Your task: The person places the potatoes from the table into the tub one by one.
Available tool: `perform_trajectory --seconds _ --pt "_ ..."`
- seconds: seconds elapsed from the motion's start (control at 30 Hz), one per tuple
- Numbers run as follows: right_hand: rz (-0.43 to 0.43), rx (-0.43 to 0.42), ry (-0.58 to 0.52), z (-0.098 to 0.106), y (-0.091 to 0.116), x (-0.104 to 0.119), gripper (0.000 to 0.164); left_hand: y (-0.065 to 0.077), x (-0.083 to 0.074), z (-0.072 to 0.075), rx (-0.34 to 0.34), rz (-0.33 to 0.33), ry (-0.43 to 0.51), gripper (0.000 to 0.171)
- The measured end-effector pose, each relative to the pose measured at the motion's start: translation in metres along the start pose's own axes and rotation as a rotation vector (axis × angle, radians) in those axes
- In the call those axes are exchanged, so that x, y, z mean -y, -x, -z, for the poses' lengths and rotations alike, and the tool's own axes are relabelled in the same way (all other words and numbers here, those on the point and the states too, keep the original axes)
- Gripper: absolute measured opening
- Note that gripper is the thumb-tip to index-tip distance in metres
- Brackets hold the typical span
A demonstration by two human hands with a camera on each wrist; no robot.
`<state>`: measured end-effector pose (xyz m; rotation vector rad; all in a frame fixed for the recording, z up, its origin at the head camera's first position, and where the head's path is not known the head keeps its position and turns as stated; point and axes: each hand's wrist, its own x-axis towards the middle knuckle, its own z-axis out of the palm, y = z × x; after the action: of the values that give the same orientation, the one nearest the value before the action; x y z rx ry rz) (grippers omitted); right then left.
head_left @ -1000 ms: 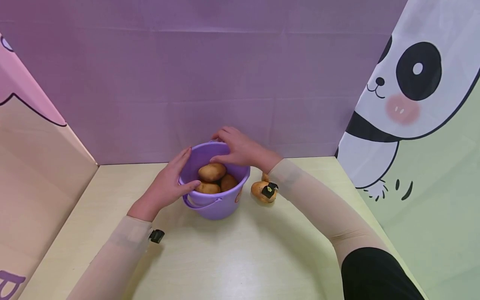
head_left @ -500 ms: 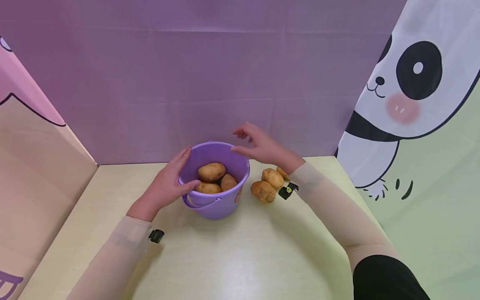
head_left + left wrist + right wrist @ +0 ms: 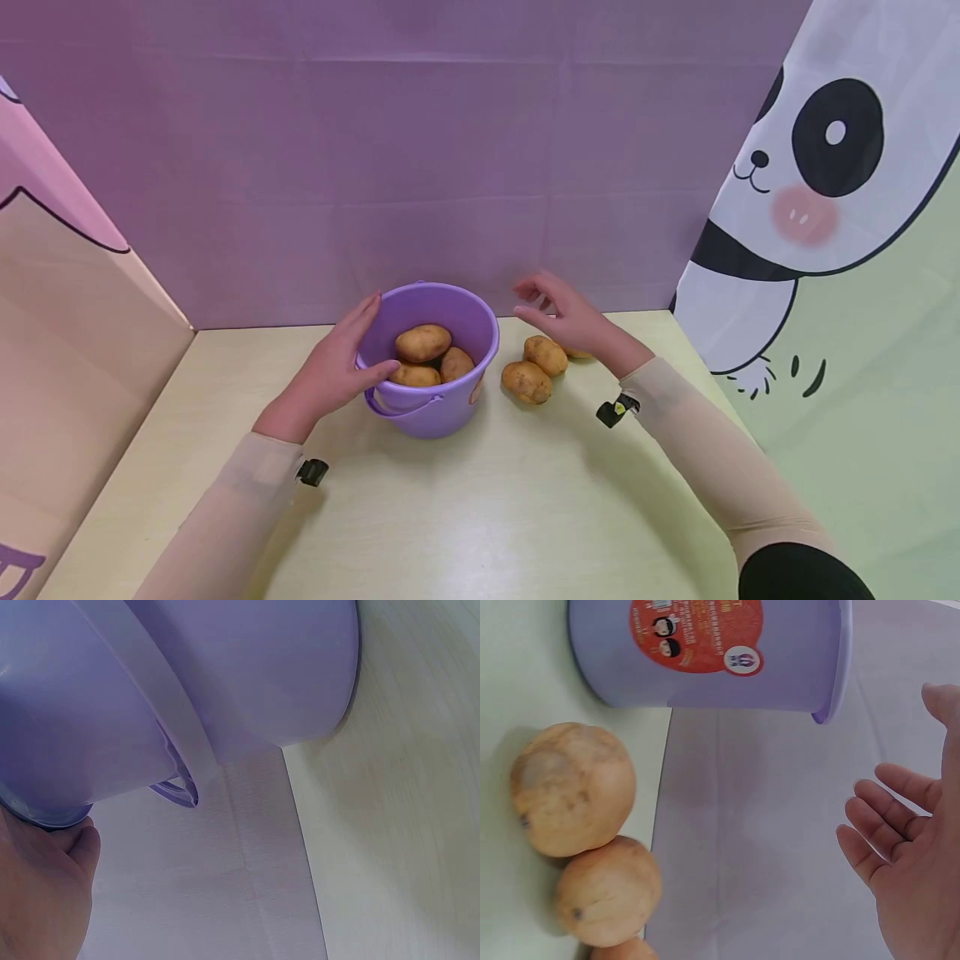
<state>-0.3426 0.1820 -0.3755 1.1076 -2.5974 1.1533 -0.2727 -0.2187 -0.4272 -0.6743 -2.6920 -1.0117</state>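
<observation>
A purple bucket point(image 3: 429, 421) with a handle hanging at its front stands on the table, and 3 potatoes point(image 3: 423, 343) show inside it. My left hand point(image 3: 324, 382) holds the bucket's left rim, the thumb reaching over the near edge. In the left wrist view its fingers meet the rim of the tilted-looking bucket point(image 3: 270, 667). To the right of the bucket, my right hand point(image 3: 573, 321) hovers with nothing in it, fingers loosely bent. Below it lie a near potato point(image 3: 527, 382), a middle potato point(image 3: 546, 356) and a third potato point(image 3: 579, 353), partly hidden by the hand.
The pale wooden table point(image 3: 472, 517) ends at a purple cloth backdrop point(image 3: 442, 167) just behind the bucket. A panda-print panel point(image 3: 840, 333) borders the right side. On the left stands a pink and beige panel point(image 3: 75, 350).
My right hand has moved right, away from over the bucket's rim, to above the loose potatoes, uncovering more of them. The left hand and the bucket have stayed put.
</observation>
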Motion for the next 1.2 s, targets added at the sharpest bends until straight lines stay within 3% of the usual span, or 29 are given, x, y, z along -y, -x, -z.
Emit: perform_trajectory --seconds 0.33,0.7,1.2 --pt "-0.016 -0.025 -0.014 -0.002 0.023 -0.017 0.035 0.000 0.001 0.000 0.010 0.006 -0.003 0.104" --pt "-0.077 -0.032 -0.019 -0.004 0.040 -0.019 0.037 -0.001 0.000 0.001 0.011 0.007 0.001 0.104" --pt "-0.124 -0.005 -0.020 -0.023 0.059 -0.029 0.040 -0.001 0.001 0.000 0.007 0.008 -0.006 0.106"
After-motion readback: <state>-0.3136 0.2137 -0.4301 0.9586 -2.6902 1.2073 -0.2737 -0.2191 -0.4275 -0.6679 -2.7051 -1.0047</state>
